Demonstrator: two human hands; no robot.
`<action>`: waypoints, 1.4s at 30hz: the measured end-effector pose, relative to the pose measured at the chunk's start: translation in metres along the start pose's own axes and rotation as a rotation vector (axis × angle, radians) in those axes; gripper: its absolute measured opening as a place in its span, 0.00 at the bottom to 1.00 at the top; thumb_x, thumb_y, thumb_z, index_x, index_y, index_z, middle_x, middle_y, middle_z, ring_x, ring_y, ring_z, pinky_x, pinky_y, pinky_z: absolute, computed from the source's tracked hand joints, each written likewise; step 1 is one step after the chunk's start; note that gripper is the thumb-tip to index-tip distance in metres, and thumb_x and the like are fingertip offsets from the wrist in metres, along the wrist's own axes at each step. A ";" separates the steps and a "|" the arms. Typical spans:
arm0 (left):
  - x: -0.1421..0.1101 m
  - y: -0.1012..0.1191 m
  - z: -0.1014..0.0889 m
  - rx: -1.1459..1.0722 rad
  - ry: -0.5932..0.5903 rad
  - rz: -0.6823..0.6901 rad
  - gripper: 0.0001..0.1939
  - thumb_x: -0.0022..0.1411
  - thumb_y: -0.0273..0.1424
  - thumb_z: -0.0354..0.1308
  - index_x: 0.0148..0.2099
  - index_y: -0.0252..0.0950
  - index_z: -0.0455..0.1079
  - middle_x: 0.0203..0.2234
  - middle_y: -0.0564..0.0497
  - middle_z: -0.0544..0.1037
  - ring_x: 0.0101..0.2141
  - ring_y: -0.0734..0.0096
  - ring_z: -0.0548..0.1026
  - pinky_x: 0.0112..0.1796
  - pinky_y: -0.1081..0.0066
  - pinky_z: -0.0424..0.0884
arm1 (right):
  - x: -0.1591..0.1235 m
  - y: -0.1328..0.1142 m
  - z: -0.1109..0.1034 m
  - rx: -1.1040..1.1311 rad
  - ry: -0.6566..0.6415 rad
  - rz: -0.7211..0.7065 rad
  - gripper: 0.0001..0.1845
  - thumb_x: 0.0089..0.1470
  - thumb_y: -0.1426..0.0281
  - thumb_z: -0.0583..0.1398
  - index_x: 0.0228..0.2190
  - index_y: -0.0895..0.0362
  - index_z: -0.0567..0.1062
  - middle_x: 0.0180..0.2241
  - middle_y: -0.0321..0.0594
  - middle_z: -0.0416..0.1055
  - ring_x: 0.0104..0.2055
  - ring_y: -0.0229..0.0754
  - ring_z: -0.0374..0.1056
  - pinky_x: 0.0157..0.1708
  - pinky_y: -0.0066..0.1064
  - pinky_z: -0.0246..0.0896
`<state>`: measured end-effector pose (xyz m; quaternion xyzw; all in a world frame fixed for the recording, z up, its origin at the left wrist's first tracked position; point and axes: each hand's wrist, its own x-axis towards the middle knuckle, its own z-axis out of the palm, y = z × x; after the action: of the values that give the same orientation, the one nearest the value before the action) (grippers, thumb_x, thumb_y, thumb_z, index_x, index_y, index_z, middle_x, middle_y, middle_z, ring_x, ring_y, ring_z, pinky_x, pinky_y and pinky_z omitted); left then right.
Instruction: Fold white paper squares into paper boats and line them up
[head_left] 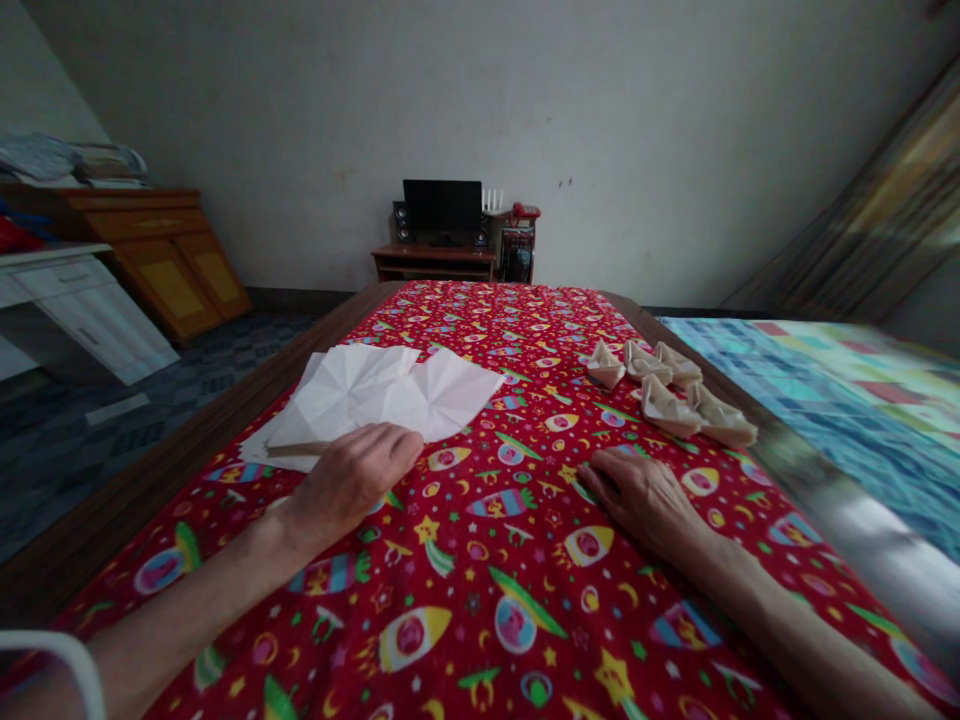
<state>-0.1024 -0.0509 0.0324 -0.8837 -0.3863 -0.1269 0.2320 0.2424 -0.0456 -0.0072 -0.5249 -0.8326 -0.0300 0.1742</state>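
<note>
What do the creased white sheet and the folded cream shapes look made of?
The creased white sheet looks like thin matte paper, its sharp fold lines holding their shape. The folded cream shapes look like paper too, matte with crisp creases, perhaps a heavier stock, though that is hard to tell from here.

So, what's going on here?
A person has both bare hands on a red rocket-print cloth. Their left hand rests on the near edge of a creased white paper sheet, which lies flat and shows fold lines radiating across it. Their right hand lies on the cloth, just short of a small group of folded cream paper boats.
</note>
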 end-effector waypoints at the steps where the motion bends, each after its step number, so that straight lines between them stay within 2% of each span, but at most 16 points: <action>1: 0.006 0.009 -0.003 0.017 0.017 0.058 0.11 0.66 0.23 0.43 0.33 0.36 0.63 0.24 0.51 0.69 0.27 0.68 0.69 0.29 0.68 0.62 | 0.000 0.001 0.000 -0.019 0.019 -0.014 0.18 0.62 0.63 0.48 0.25 0.56 0.68 0.24 0.38 0.68 0.25 0.36 0.62 0.25 0.28 0.49; 5: 0.029 0.043 -0.002 0.061 0.119 0.237 0.11 0.63 0.19 0.46 0.30 0.36 0.62 0.21 0.52 0.69 0.23 0.68 0.69 0.25 0.68 0.61 | -0.005 -0.004 0.000 -0.037 0.113 -0.159 0.13 0.62 0.67 0.50 0.35 0.56 0.73 0.34 0.43 0.71 0.32 0.40 0.66 0.29 0.29 0.57; 7: 0.039 0.058 0.003 0.036 0.143 0.286 0.11 0.62 0.18 0.46 0.30 0.36 0.62 0.20 0.52 0.69 0.22 0.68 0.68 0.23 0.68 0.60 | -0.007 -0.014 -0.001 0.023 0.175 -0.228 0.14 0.61 0.67 0.51 0.44 0.55 0.71 0.41 0.46 0.70 0.38 0.42 0.68 0.34 0.31 0.62; 10: 0.050 0.077 0.008 -0.032 0.153 0.339 0.10 0.63 0.19 0.46 0.32 0.35 0.63 0.20 0.50 0.70 0.22 0.67 0.69 0.22 0.67 0.61 | -0.007 -0.034 -0.001 0.122 0.198 -0.309 0.18 0.60 0.67 0.54 0.51 0.56 0.68 0.47 0.49 0.68 0.44 0.45 0.67 0.39 0.35 0.66; 12: 0.054 0.088 0.011 -0.060 0.155 0.364 0.09 0.63 0.19 0.45 0.33 0.34 0.63 0.21 0.49 0.71 0.22 0.67 0.70 0.22 0.67 0.62 | -0.005 -0.044 -0.001 0.169 0.205 -0.354 0.18 0.59 0.68 0.54 0.51 0.56 0.68 0.48 0.50 0.68 0.47 0.47 0.66 0.42 0.39 0.66; 15: 0.057 0.096 0.013 -0.129 0.160 0.360 0.10 0.64 0.21 0.46 0.32 0.34 0.64 0.21 0.49 0.72 0.22 0.67 0.71 0.22 0.67 0.64 | -0.002 -0.049 -0.001 0.278 0.099 -0.423 0.13 0.59 0.74 0.52 0.43 0.56 0.73 0.42 0.45 0.73 0.45 0.44 0.68 0.44 0.37 0.67; 18: 0.056 0.092 0.011 -0.286 0.158 0.318 0.10 0.68 0.28 0.45 0.38 0.33 0.67 0.24 0.48 0.75 0.26 0.67 0.74 0.27 0.68 0.69 | -0.003 -0.043 -0.002 0.381 0.077 -0.440 0.15 0.57 0.78 0.51 0.40 0.56 0.75 0.40 0.44 0.75 0.43 0.42 0.70 0.43 0.35 0.67; 20: 0.053 0.083 0.010 -0.395 0.127 0.304 0.14 0.68 0.36 0.47 0.49 0.33 0.65 0.36 0.44 0.77 0.39 0.64 0.75 0.40 0.64 0.71 | -0.005 -0.037 -0.003 0.430 0.080 -0.420 0.17 0.57 0.79 0.51 0.43 0.56 0.74 0.42 0.45 0.75 0.43 0.41 0.70 0.42 0.34 0.68; 22: 0.047 0.071 0.011 -0.467 0.068 0.289 0.28 0.63 0.46 0.50 0.59 0.34 0.58 0.50 0.41 0.72 0.53 0.58 0.67 0.53 0.57 0.64 | -0.006 -0.032 -0.004 0.469 0.085 -0.412 0.18 0.57 0.79 0.50 0.44 0.55 0.74 0.42 0.44 0.75 0.44 0.40 0.71 0.43 0.32 0.68; 23: 0.043 0.065 0.013 -0.487 0.036 0.275 0.33 0.61 0.48 0.52 0.62 0.35 0.54 0.54 0.41 0.69 0.56 0.58 0.64 0.56 0.56 0.61 | -0.007 -0.030 -0.004 0.489 0.097 -0.409 0.18 0.57 0.79 0.50 0.44 0.54 0.74 0.42 0.43 0.75 0.45 0.40 0.71 0.43 0.31 0.68; 25: 0.036 0.055 0.020 -0.506 -0.002 0.205 0.35 0.61 0.44 0.55 0.65 0.36 0.50 0.57 0.42 0.65 0.58 0.59 0.61 0.58 0.56 0.59 | -0.008 -0.028 -0.005 0.536 0.110 -0.406 0.16 0.58 0.77 0.51 0.43 0.55 0.74 0.42 0.43 0.75 0.45 0.39 0.71 0.44 0.31 0.68; 28: 0.029 0.044 0.033 -0.568 0.027 0.089 0.25 0.63 0.28 0.51 0.63 0.36 0.55 0.57 0.43 0.65 0.58 0.65 0.63 0.56 0.61 0.62 | -0.007 -0.029 -0.010 0.620 0.083 -0.414 0.14 0.57 0.76 0.53 0.42 0.55 0.75 0.41 0.44 0.76 0.45 0.39 0.72 0.45 0.30 0.68; 30: 0.027 0.037 0.040 -0.603 0.043 0.094 0.23 0.63 0.24 0.49 0.60 0.37 0.61 0.56 0.44 0.67 0.57 0.65 0.64 0.56 0.61 0.64 | -0.006 -0.029 -0.013 0.641 0.053 -0.440 0.14 0.57 0.76 0.54 0.41 0.56 0.75 0.41 0.45 0.76 0.44 0.40 0.72 0.44 0.30 0.68; 34: 0.026 0.032 0.043 -0.648 0.036 0.169 0.20 0.61 0.24 0.49 0.55 0.38 0.68 0.50 0.46 0.74 0.54 0.64 0.69 0.54 0.59 0.66 | -0.006 -0.025 -0.023 0.585 0.084 -0.436 0.12 0.57 0.74 0.54 0.40 0.57 0.76 0.39 0.45 0.77 0.42 0.41 0.73 0.42 0.31 0.69; 38: 0.024 0.038 0.037 -0.682 0.032 0.196 0.19 0.62 0.22 0.47 0.51 0.38 0.71 0.47 0.46 0.76 0.50 0.65 0.73 0.52 0.59 0.67 | -0.009 -0.020 -0.032 0.522 0.081 -0.385 0.12 0.59 0.72 0.53 0.36 0.56 0.77 0.34 0.43 0.78 0.37 0.40 0.74 0.38 0.30 0.69; 42: 0.023 0.044 0.035 -0.786 0.031 0.177 0.18 0.63 0.23 0.46 0.51 0.36 0.72 0.46 0.47 0.77 0.48 0.68 0.75 0.50 0.67 0.70 | -0.018 -0.021 -0.034 0.517 0.008 -0.368 0.13 0.60 0.70 0.51 0.35 0.57 0.76 0.32 0.43 0.77 0.34 0.39 0.73 0.37 0.28 0.66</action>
<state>-0.0528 -0.0445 -0.0023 -0.9329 -0.2272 -0.2579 -0.1077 0.2395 -0.0781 0.0221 -0.3036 -0.8930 0.1495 0.2967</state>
